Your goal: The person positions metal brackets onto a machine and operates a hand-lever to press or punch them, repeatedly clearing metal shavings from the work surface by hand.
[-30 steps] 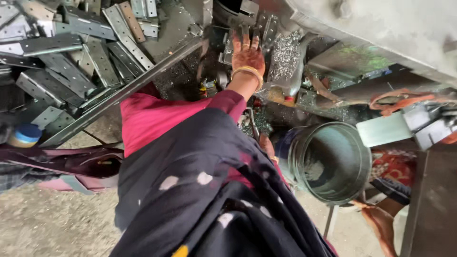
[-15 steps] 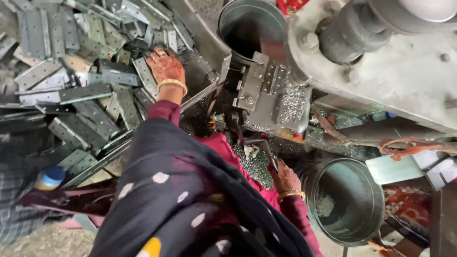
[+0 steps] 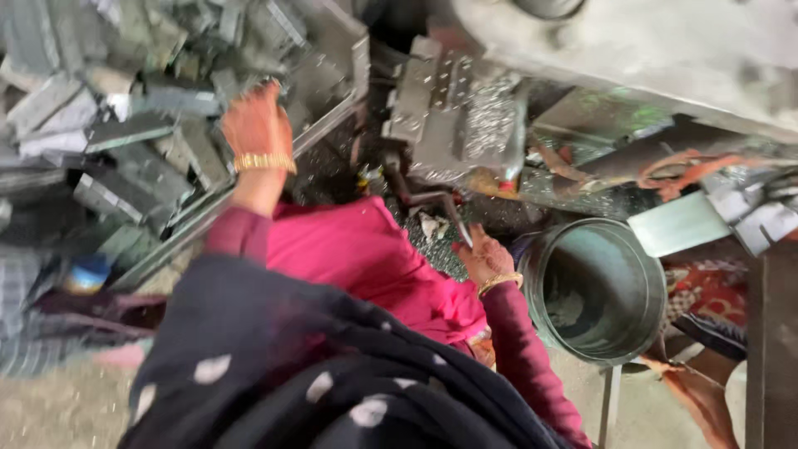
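Grey metal brackets (image 3: pixel 125 133) piled at left; left hand (image 3: pixel 256 125) reaches into the pile, touching pieces, fingers blurred, so grip can't be told. Right hand (image 3: pixel 482 258) sits low by the press machine (image 3: pixel 457 108), fingers curled around a thin dark lever (image 3: pixel 432 204). Round metal bucket (image 3: pixel 594 287) just beside the right wrist.

At upper left, the left hand (image 3: pixel 256 125) reaches into a pile of grey metal pieces (image 3: pixel 125 133). The right hand (image 3: pixel 482 258) rests at centre beside a round metal bucket (image 3: pixel 594 291).
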